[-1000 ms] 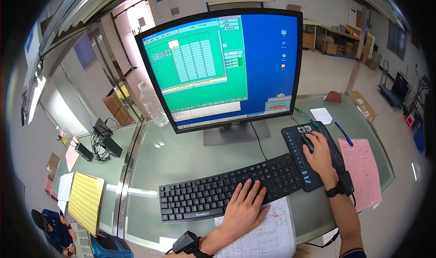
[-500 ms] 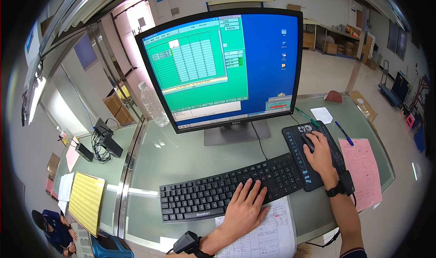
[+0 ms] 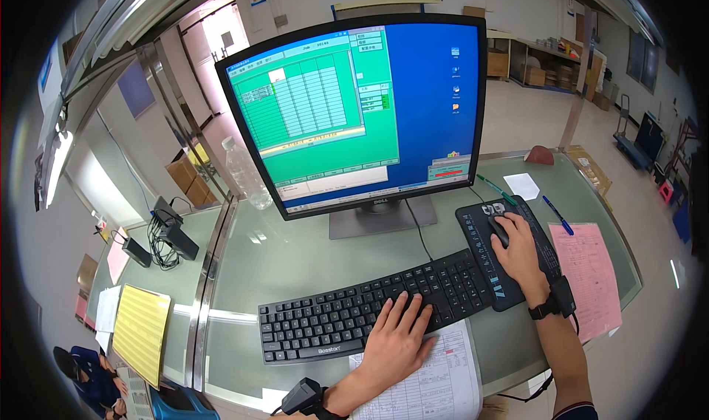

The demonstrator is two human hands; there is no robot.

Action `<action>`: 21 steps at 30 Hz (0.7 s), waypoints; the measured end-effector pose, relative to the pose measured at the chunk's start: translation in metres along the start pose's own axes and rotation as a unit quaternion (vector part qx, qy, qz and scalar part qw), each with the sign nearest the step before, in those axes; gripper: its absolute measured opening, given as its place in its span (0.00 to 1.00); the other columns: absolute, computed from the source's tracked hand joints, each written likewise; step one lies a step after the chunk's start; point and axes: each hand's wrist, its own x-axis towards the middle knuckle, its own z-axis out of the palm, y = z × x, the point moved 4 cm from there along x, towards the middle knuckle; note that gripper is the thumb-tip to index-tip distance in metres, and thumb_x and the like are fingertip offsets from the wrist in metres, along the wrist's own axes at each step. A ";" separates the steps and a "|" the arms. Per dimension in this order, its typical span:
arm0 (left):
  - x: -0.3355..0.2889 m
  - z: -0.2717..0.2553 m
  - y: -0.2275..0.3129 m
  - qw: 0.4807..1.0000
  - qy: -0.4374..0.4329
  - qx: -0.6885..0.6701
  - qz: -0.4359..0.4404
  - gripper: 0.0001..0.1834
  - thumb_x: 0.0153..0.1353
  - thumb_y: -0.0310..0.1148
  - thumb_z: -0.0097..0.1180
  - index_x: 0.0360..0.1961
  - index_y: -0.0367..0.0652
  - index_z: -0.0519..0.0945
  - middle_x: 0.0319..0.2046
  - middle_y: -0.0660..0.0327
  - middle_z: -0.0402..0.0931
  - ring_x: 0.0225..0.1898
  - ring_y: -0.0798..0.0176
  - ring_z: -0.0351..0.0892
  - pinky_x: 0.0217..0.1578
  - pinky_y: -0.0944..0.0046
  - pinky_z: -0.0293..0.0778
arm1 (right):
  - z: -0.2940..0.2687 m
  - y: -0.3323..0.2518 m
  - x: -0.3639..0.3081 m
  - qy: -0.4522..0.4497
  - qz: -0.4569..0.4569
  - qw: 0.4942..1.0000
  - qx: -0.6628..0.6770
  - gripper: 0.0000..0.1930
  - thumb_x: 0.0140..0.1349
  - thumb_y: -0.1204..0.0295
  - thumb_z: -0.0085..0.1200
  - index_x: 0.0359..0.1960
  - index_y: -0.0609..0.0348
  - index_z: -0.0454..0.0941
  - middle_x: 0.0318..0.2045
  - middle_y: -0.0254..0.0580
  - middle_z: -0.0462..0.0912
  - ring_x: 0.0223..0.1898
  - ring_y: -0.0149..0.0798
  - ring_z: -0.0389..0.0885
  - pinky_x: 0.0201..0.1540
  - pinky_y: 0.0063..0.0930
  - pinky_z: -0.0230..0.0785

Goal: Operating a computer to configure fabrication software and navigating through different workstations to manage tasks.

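Note:
My right hand (image 3: 521, 251) curves over a black computer mouse (image 3: 498, 231) on a dark printed mouse pad (image 3: 491, 276). Stretched over the right part of a black keyboard (image 3: 316, 322), the fingers of my left hand (image 3: 396, 345) lie spread on or just above the keys. Under that hand, a printed form sheet (image 3: 450, 379) lies on the glass desk. Behind the keyboard stands a monitor (image 3: 436, 95), showing a green window with a table on a blue background. Each wrist wears a dark strap with a small black box.
A clear plastic bottle (image 3: 247, 176) stands left of the monitor. Right of the pad lie a pink form (image 3: 591, 280), a blue pen (image 3: 557, 214) and a white paper piece (image 3: 521, 186). Yellow sheets (image 3: 140, 331) and black cabled devices (image 3: 177, 239) sit at left, near another person (image 3: 88, 376).
The view has shifted very slightly. Both hands keep their places on the mouse and keyboard, and the screen looks the same.

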 end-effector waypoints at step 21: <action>0.001 -0.001 -0.022 0.998 -0.026 0.001 -0.050 0.47 0.69 0.63 0.57 0.74 0.33 0.67 0.73 0.33 0.62 0.77 0.33 0.58 0.77 0.39 0.52 | -0.001 0.000 0.000 0.006 -0.007 1.000 0.003 0.21 0.65 0.71 0.63 0.59 0.63 0.79 0.60 0.56 0.77 0.62 0.61 0.75 0.65 0.47 0.70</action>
